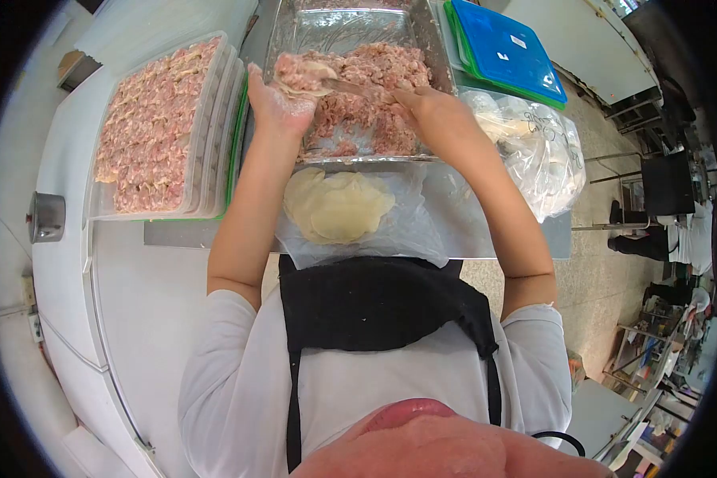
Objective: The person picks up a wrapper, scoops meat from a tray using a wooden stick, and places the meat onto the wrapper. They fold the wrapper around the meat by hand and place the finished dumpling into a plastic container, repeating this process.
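Note:
My left hand [283,111], dusted with flour, cups a round dumpling wrapper [323,72] topped with a lump of minced meat [296,72]. In my right hand [438,115] is a thin flat spatula [346,86], its tip at the wrapper's edge and its handle mostly hidden by my fingers. Both hands are over a deep metal tray [436,48] partly filled with minced meat [382,119]. Closer to me, a stack of pale round wrappers [338,205] lies on a clear plastic sheet [406,231].
At left, stacked clear plastic trays [193,183] hold rows of filled dumplings [155,131]. Blue and green lids [510,48] lie at the right, by a plastic bag of white rounds [534,151]. Another person [685,239] is at the far right. A metal pot [48,217] stands far left.

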The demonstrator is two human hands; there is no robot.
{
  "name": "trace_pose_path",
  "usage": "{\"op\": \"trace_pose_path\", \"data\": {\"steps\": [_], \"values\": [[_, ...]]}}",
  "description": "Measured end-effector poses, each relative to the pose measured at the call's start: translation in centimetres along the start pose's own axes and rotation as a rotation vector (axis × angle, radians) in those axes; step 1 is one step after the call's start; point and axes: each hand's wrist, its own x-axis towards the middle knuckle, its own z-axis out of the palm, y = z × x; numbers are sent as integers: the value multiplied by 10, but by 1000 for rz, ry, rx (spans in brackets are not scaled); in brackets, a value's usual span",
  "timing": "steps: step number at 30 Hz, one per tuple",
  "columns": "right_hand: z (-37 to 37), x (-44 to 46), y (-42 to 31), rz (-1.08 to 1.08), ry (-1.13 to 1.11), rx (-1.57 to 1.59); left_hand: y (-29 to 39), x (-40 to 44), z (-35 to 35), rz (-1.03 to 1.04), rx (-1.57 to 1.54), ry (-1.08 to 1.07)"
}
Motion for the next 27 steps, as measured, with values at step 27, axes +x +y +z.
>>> {"op": "trace_pose_path", "data": {"steps": [27], "values": [[-46, 2, -24, 77, -244, 574, 52, -33, 8, 519, 1432, -732]]}}
